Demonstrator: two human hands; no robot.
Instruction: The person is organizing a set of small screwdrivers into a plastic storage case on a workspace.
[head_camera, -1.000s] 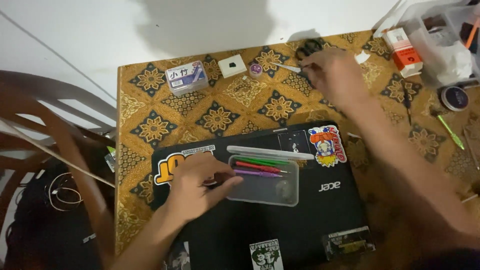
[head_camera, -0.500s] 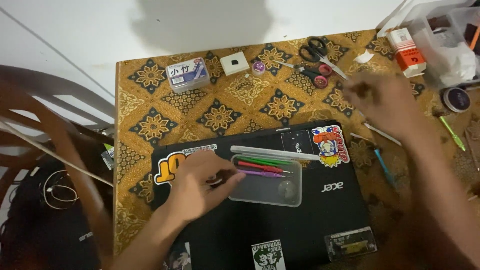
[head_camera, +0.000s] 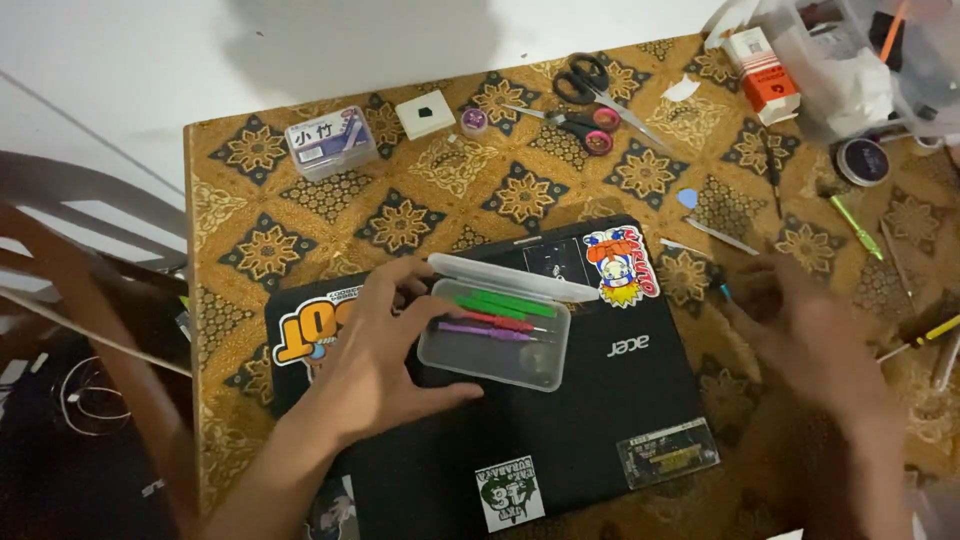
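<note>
Table: a tabletop covered in a gold and dark patterned cloth fills the view, with a white wall behind it.
Laptop: a closed black laptop, its lid dotted with stickers, lies flat near the front of the table.
Left hand: the left hand rests palm down on the laptop lid, fingers spread and lightly curled against the left end of a clear plastic case; it steadies the case without closing around it.
Right hand: the right hand is blurred by motion, above the cloth just right of the laptop; its fingers look loosely spread, and I cannot tell whether it holds anything.
Clear case: the clear plastic case sits on the laptop lid with its lid hinged open toward the far side.
Tools in case: thin green, red and purple tools lie side by side inside it, lengthwise.
Scissors: black-handled scissors and a pink-handled pair lie close together at the far edge.
Small boxes: a clear box with a blue label and a white square piece sit at the far left, well apart from the hands.
Carton: an orange and white carton lies at the far right.
Blue pick: a small blue pick rests on the cloth beyond the right hand.
</note>
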